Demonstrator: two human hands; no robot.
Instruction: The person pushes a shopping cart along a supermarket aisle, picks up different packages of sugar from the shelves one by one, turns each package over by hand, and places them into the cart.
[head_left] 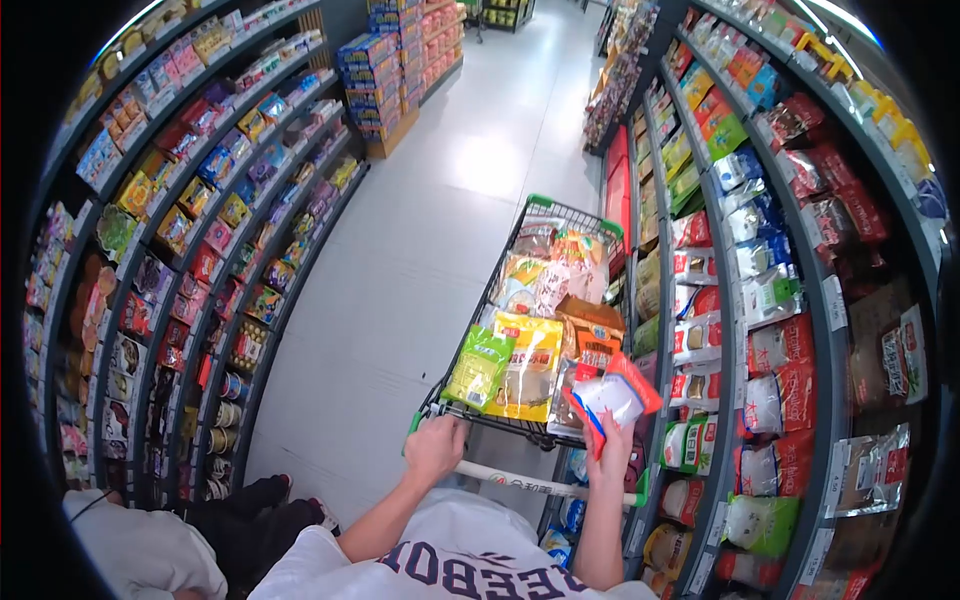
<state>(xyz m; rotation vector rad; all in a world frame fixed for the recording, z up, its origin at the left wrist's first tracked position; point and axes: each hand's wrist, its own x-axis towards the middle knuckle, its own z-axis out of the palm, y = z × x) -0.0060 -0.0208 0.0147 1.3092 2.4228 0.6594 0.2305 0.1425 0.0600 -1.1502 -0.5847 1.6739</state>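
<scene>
My left hand [436, 449] is wrapped round the left end of the handle [520, 484] of a shopping cart [497, 425]. In my right hand [613, 450] is a bag of white contents [612, 398] with red and blue edges, held over the cart's near right corner. Inside the basket lie a green bag [480, 366], a yellow bag [527, 365] with a clear window, and a brown-orange bag [590, 332]. Farther forward in it are several pale and orange packages [575, 265].
Shelves of bagged goods [770, 385] stand close on the right. Shelves of small snack packs [195, 215] line the left. A person [150, 550] in a grey top is at lower left. Stacked boxes [375, 85] stand farther along the tiled aisle [350, 300].
</scene>
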